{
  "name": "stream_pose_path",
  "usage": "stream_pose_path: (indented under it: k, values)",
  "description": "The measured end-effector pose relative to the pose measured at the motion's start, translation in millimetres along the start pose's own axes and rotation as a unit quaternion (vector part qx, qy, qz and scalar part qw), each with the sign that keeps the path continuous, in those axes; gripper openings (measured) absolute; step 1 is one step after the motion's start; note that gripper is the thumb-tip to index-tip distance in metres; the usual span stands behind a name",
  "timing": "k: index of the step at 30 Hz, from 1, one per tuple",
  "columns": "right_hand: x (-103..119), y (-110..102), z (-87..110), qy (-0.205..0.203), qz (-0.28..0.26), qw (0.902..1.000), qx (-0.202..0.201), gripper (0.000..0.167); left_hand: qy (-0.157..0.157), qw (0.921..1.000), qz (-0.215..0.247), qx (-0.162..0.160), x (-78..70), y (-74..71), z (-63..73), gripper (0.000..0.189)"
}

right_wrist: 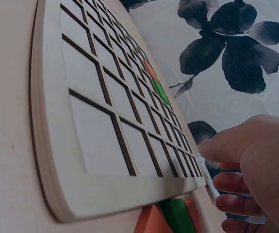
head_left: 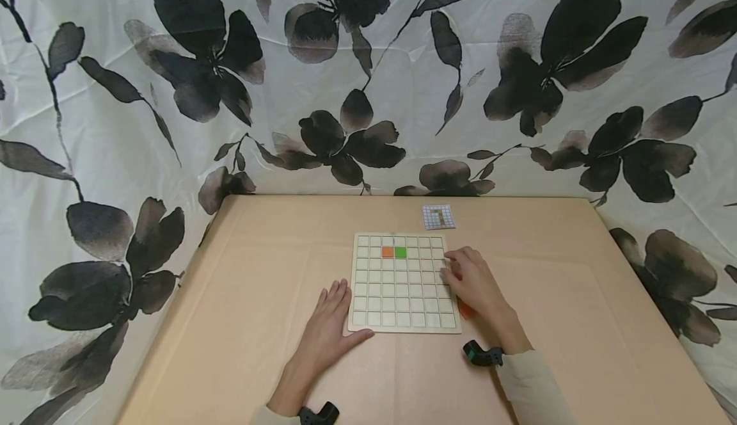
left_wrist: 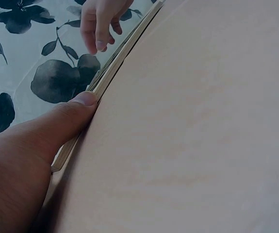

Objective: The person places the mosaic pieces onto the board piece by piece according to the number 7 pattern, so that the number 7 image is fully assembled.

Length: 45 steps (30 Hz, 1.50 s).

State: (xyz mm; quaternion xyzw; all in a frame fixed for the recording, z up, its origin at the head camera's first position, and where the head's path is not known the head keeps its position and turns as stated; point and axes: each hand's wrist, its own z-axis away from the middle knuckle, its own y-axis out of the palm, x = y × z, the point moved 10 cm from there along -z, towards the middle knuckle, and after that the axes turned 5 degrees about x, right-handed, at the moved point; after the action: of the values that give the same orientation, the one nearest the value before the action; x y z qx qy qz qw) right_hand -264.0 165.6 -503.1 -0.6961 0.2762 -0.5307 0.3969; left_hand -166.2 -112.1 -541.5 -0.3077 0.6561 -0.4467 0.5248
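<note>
A pale square grid board lies on the table, with one orange tile and one green tile side by side in its upper rows. My left hand rests along the board's left side, fingers straight, its thumb touching the lower left corner. Over the board's right edge is my right hand, fingers bent and thumb apart; nothing shows between them. Below that hand, beside the board, lie loose pieces: an orange block and a green block, partly hidden in the head view.
A small card with a coloured grid pattern lies behind the board. The wooden table reaches a floral cloth hanging at the back and sides. Black wrist devices are strapped to both wrists.
</note>
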Motion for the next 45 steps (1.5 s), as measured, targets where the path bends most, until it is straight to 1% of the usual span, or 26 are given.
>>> stream_pose_path:
  k: [8, 18, 24, 34, 45]
  values:
    - [-11.5, -5.3, 3.5, 0.004, 0.003, 1.0000, -0.005, 0.035, -0.002, 1.0000, -0.001, -0.002, -0.9, 0.0, -1.2, 0.103]
    - [-24.7, -5.6, 7.5, 0.026, 0.008, 0.9996, 0.001, 0.036, -0.005, 1.0000, -0.004, -0.001, -2.5, -0.1, -2.3, 0.103]
    - [-34.4, -9.6, 11.1, 0.041, 0.007, 0.9991, 0.000, 0.037, -0.004, 1.0000, -0.001, 0.000, -2.8, -0.3, -2.2, 0.103]
    - [-47.6, -18.3, 16.4, 0.042, 0.005, 0.9988, -0.025, 0.036, -0.002, 1.0000, -0.006, -0.001, -3.0, -1.8, -1.9, 0.102]
    - [-54.2, -20.9, 21.4, 0.042, 0.000, 0.9986, -0.031, 0.036, -0.002, 1.0000, -0.001, 0.000, -1.9, -1.0, -1.3, 0.102]
